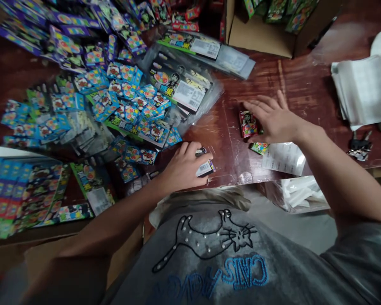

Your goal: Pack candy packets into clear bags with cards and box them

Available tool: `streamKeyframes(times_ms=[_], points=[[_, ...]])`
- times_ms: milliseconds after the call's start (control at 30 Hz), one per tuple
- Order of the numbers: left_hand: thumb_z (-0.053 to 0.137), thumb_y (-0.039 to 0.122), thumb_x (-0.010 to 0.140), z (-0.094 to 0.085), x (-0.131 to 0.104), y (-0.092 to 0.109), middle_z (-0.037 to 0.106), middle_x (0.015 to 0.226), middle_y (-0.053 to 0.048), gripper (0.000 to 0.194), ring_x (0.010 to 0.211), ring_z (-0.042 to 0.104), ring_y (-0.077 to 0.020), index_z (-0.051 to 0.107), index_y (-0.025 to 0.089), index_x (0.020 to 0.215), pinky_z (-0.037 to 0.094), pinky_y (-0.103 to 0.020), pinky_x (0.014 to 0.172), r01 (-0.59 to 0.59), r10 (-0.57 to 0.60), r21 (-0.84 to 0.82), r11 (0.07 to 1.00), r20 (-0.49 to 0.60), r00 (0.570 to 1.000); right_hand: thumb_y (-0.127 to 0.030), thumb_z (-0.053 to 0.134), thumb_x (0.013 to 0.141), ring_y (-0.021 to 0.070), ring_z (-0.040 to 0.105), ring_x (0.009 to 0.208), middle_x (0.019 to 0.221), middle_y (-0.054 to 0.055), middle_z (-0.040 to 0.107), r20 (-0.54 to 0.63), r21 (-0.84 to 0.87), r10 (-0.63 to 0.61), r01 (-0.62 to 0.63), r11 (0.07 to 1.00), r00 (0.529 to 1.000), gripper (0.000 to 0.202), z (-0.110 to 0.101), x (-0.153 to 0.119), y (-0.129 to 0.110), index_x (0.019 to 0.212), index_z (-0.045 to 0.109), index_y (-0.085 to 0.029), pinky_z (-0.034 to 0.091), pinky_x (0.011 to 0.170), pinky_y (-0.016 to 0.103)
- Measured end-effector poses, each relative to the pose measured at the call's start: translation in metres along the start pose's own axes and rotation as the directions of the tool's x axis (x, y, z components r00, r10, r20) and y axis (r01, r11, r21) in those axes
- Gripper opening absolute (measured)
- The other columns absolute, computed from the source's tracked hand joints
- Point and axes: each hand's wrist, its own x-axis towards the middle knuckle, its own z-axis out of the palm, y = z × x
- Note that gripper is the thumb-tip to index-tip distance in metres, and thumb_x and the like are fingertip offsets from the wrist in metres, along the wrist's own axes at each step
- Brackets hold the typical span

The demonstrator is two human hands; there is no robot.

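My left hand rests at the table's front edge, its fingers curled round a small candy box with a white barcode label and a purple edge. To the right, my right hand hovers low with fingers stretched and apart. Its fingertips and thumb are beside a small red candy box lying on the table; whether they touch it I cannot tell. Below that thumb lies a green candy box, partly over a sheet of white labels.
Heaped blue candy boxes and purple ones cover the left. Flat plastic packaging sleeves lie centrally. An open carton stands at the back. Stacked white sheets and keys are at right; assembled display packs stand front left.
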Motion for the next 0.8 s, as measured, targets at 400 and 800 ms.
streamKeyframes(times_ms=[400,800], points=[[0.082,0.043,0.086,-0.003,0.014,0.000,0.053,0.156,-0.018,0.094,0.134,0.052,-0.0399,0.041,0.018,0.168,0.046,-0.055,0.116,-0.027,0.025,0.026,0.999,0.042,0.999,-0.075,0.060,0.095,0.0522,0.039,0.155,0.159,0.033,0.053,-0.091,-0.250,0.230,-0.246,0.936,0.969,0.111,0.010,-0.070,-0.059,0.171,0.024,-0.002,0.001,0.127,0.086],[0.082,0.044,0.087,0.008,-0.010,0.005,0.051,0.161,-0.018,0.093,0.144,0.049,-0.0419,0.039,0.020,0.166,0.039,-0.058,0.122,0.104,-0.110,-0.086,0.991,-0.069,0.991,-0.083,0.054,0.095,0.0501,0.033,0.162,0.178,0.028,0.029,-0.084,0.019,-0.042,0.044,0.999,0.996,0.110,0.052,-0.016,-0.042,0.174,0.024,-0.014,0.020,0.129,0.081]])
